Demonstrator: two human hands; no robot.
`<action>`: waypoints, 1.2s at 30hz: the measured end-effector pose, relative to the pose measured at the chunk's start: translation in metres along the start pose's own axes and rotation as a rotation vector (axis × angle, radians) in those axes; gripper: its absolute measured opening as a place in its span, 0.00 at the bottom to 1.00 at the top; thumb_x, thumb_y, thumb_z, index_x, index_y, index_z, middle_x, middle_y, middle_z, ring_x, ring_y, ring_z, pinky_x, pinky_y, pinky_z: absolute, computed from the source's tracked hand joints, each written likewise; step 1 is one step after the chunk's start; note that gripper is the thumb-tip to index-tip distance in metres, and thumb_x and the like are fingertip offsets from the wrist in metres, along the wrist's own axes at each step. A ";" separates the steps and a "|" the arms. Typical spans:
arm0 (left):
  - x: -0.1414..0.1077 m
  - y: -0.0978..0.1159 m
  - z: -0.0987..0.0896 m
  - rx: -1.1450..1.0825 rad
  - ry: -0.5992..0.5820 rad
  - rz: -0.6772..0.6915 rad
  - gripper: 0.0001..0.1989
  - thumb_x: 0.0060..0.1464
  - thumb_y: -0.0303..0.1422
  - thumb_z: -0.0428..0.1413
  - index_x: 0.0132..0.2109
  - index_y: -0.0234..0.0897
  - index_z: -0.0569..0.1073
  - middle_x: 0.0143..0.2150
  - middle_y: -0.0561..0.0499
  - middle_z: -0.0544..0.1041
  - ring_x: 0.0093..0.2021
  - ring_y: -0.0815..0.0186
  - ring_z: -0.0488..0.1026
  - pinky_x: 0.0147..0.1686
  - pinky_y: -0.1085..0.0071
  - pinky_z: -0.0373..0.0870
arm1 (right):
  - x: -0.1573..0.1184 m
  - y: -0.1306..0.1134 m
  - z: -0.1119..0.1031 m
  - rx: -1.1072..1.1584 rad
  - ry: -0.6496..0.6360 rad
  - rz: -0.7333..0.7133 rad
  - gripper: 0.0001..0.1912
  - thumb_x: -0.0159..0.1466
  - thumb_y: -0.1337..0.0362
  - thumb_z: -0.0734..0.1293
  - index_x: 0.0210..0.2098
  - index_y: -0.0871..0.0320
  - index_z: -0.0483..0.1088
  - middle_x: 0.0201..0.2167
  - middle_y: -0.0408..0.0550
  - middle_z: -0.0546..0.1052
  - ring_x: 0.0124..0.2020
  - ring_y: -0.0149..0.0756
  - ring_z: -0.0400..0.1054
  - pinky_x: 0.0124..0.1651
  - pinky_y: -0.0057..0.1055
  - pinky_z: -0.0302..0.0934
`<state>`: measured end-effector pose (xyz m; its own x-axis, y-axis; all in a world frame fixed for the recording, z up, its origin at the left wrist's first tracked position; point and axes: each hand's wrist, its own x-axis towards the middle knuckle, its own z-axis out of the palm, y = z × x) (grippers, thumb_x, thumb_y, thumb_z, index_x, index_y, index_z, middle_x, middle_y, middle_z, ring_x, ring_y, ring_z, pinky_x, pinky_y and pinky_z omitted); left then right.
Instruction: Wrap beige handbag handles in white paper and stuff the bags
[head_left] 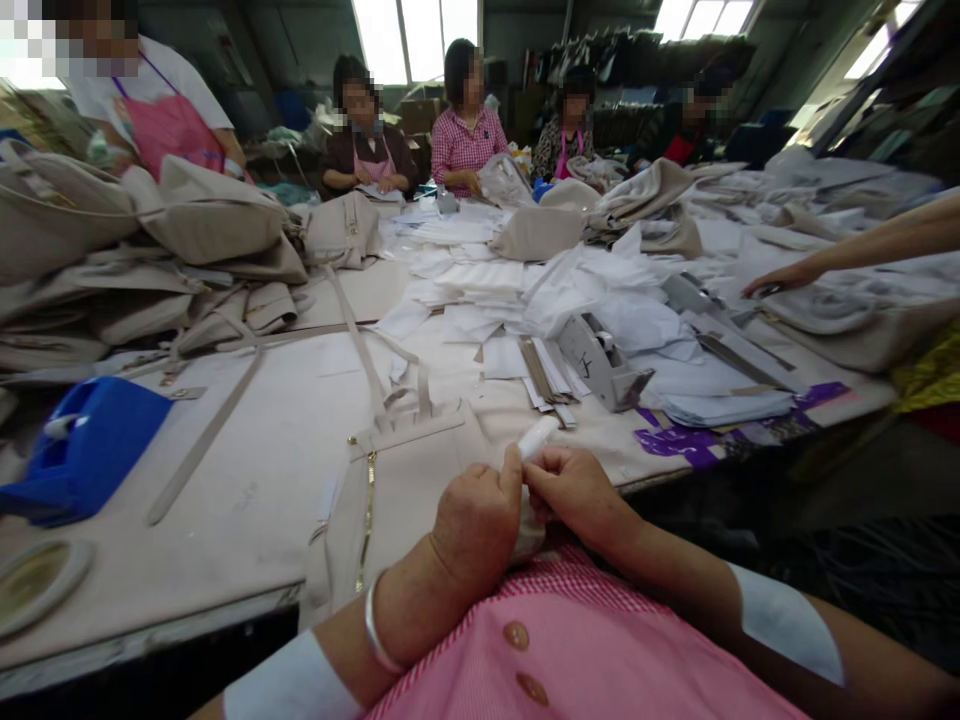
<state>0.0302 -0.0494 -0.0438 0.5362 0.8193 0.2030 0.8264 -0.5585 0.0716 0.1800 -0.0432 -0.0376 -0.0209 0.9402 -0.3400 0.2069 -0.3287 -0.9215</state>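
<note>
A beige handbag [420, 460] with a gold zipper lies at the table's front edge, its straps stretching away from me. Over its right side my left hand [476, 510] is closed, thumb and fingers pinching a small white piece of thin wrapping [538, 436]. My right hand [576, 492] meets it from the right, fingertips pinched on the lower end of the same white piece. Whatever lies inside or under the wrapping is hidden by my fingers.
A blue tape dispenser [94, 445] and a tape roll [41, 580] are at left. A grey tape dispenser [600, 360] stands right of stacked white sheets [476, 280]. Beige bags [210, 210] pile up at left. A co-worker's hand [784, 278] reaches in from the right; several people stand opposite.
</note>
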 end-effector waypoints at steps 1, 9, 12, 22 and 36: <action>0.000 -0.001 0.000 0.004 -0.002 0.003 0.08 0.57 0.25 0.51 0.43 0.30 0.72 0.28 0.46 0.75 0.30 0.58 0.74 0.26 0.67 0.68 | -0.001 0.000 0.000 -0.020 -0.013 -0.013 0.16 0.59 0.57 0.67 0.19 0.59 0.67 0.15 0.42 0.70 0.14 0.28 0.63 0.17 0.24 0.55; 0.002 -0.006 0.004 -0.034 -0.040 -0.054 0.11 0.59 0.25 0.46 0.32 0.36 0.71 0.27 0.46 0.74 0.27 0.58 0.73 0.25 0.66 0.63 | -0.014 0.008 0.002 -0.377 0.062 -0.394 0.10 0.64 0.63 0.62 0.33 0.57 0.75 0.29 0.46 0.78 0.30 0.35 0.73 0.34 0.29 0.63; 0.002 -0.008 0.008 -0.159 -0.032 -0.092 0.13 0.61 0.27 0.45 0.32 0.36 0.71 0.27 0.46 0.76 0.27 0.59 0.73 0.26 0.67 0.61 | -0.015 0.013 0.004 -0.421 0.177 -0.438 0.08 0.63 0.64 0.63 0.40 0.57 0.70 0.28 0.45 0.78 0.31 0.37 0.73 0.37 0.32 0.63; 0.012 -0.021 -0.008 -0.755 -0.076 -0.429 0.17 0.63 0.35 0.46 0.28 0.37 0.72 0.25 0.51 0.76 0.24 0.68 0.70 0.26 0.73 0.58 | 0.001 0.031 -0.001 0.078 0.067 -0.072 0.13 0.60 0.53 0.66 0.31 0.56 0.62 0.20 0.41 0.72 0.16 0.30 0.61 0.20 0.26 0.54; 0.011 -0.016 -0.006 -0.526 -0.038 -0.365 0.14 0.61 0.33 0.47 0.28 0.37 0.70 0.25 0.50 0.75 0.26 0.65 0.69 0.28 0.69 0.55 | 0.006 -0.003 0.007 0.101 0.002 -0.222 0.15 0.57 0.56 0.69 0.22 0.61 0.69 0.20 0.42 0.69 0.24 0.29 0.59 0.27 0.27 0.55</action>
<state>0.0219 -0.0326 -0.0370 0.2497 0.9675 0.0406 0.7676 -0.2233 0.6007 0.1721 -0.0375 -0.0386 -0.0530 0.9905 -0.1270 0.0986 -0.1214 -0.9877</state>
